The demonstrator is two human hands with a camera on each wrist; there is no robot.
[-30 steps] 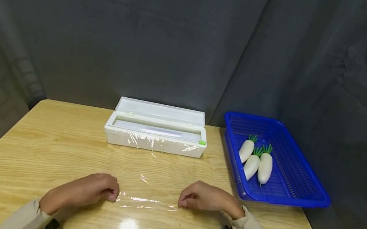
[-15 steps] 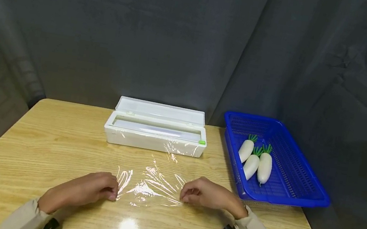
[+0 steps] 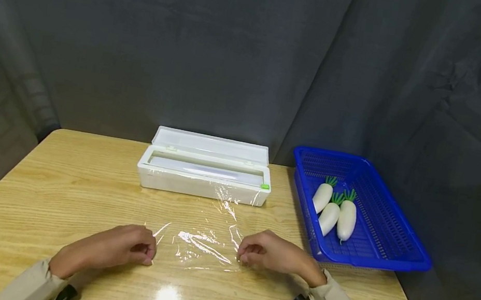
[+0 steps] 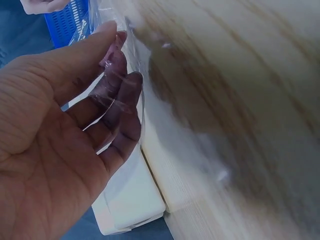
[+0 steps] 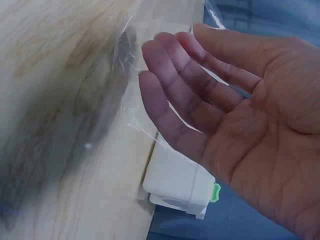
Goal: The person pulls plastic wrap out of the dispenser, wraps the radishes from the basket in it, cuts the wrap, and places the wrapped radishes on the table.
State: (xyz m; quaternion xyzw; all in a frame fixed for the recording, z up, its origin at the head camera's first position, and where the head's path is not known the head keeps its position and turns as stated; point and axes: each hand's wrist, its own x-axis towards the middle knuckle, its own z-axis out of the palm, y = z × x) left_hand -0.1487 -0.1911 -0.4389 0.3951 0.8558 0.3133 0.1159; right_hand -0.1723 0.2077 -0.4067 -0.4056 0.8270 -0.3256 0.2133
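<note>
A clear sheet of cling film stretches from the white cling film dispenser toward the near side of the wooden table. My left hand pinches the film's near left corner between thumb and fingertips. In the left wrist view, film drapes over the curled fingers of that hand. The near right corner is pinched by my right hand. The right wrist view has its thumb against the forefinger, with film beyond the fingertips. Between the hands the sheet looks creased and shiny.
The dispenser's lid is raised at the back, and a green slider sits at its right end. A blue basket holding three white radishes stands at the right. Dark curtains hang behind the table.
The film between my hands has gone from fairly smooth to wrinkled, its glints now more to the right. My right hand has shifted slightly away from me; the left is nearly still.
</note>
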